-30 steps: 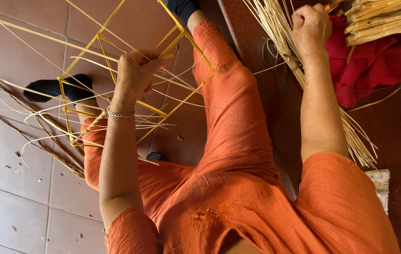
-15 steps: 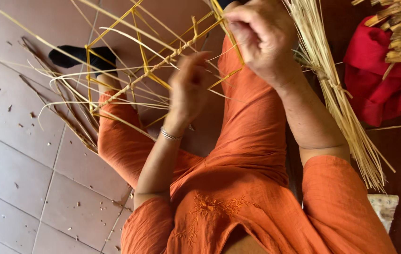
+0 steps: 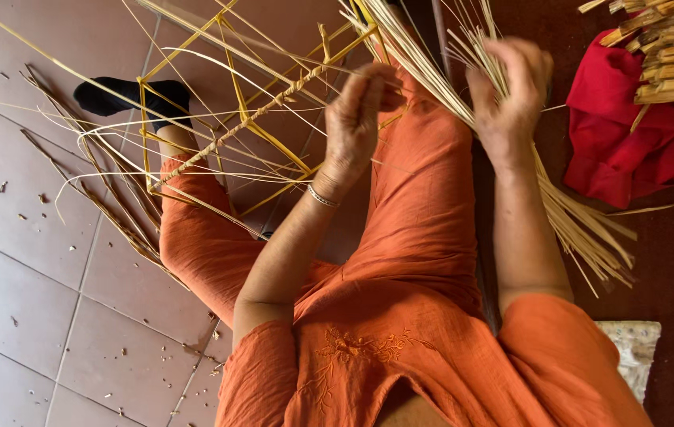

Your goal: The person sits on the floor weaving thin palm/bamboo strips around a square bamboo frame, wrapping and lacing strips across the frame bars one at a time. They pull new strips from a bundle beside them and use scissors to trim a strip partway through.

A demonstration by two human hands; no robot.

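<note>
Bundle of pale straw strips (image 3: 511, 150), slanting down beside the orange trouser leg (image 3: 420, 205), on the side toward the red cloth (image 3: 645, 150). Gripped near its upper part by the right hand (image 3: 508, 103); fingers (image 3: 522, 67) curled and pressed together around several strips, so the strips pass between fingers and palm. Lower ends fanned out loose below the wrist. Left hand (image 3: 356, 119) on the other side of the same leg, fingertips pinching what looks like one thin strip at the yellow frame (image 3: 262, 119); exact contact hard to tell. Frame resting over the bent knee, long strips trailing from it onto the tiled floor (image 3: 28, 292).

Possible trouble: thin strip snapping or kinking if pulled too sharply; loose strips slipping out of the bundle; trailing ends catching in the frame corners.
</note>
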